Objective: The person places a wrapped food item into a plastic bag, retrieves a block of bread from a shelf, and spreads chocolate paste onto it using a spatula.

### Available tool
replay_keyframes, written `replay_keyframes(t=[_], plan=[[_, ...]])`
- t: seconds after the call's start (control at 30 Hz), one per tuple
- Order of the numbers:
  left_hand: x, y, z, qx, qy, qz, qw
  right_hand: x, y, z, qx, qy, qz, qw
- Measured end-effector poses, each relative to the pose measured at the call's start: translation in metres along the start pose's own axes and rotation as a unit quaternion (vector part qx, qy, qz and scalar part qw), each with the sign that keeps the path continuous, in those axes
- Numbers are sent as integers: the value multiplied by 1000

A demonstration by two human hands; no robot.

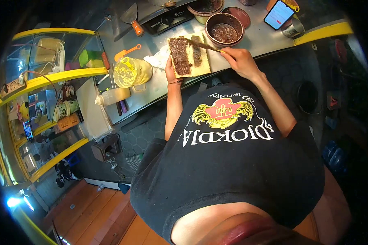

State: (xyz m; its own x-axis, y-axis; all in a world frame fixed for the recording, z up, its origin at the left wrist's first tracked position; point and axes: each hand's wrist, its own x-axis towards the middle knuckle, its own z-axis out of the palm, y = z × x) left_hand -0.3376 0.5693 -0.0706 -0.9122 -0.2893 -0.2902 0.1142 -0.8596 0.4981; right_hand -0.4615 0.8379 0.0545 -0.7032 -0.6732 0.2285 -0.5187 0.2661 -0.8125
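A rectangular slab of bread (206, 65) with brown spread (178, 55) across much of its top lies over my left hand (170, 71), which supports it from below at its left edge. My right hand (241, 61) is closed round the handle of a spreading knife (210, 47), whose blade reaches over the upper part of the bread. Just beyond the bread stands a round tub of brown spread (224, 29). A clear jug with yellow cream (131, 72) is left of the bread.
Behind are a black stove panel (167, 20), a scraper with an orange handle (138, 28), a lid (238, 17), a phone (279, 15) and a metal cup (292, 27). A squeeze bottle (112, 96) lies on the left beside an orange spatula (126, 52).
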Motion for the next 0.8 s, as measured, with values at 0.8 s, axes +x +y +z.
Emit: replay_keyframes(t=[0.8], plan=[[-1, -1, 9, -71, 47, -39, 996, -23, -4, -28, -93, -239, -147, 955]])
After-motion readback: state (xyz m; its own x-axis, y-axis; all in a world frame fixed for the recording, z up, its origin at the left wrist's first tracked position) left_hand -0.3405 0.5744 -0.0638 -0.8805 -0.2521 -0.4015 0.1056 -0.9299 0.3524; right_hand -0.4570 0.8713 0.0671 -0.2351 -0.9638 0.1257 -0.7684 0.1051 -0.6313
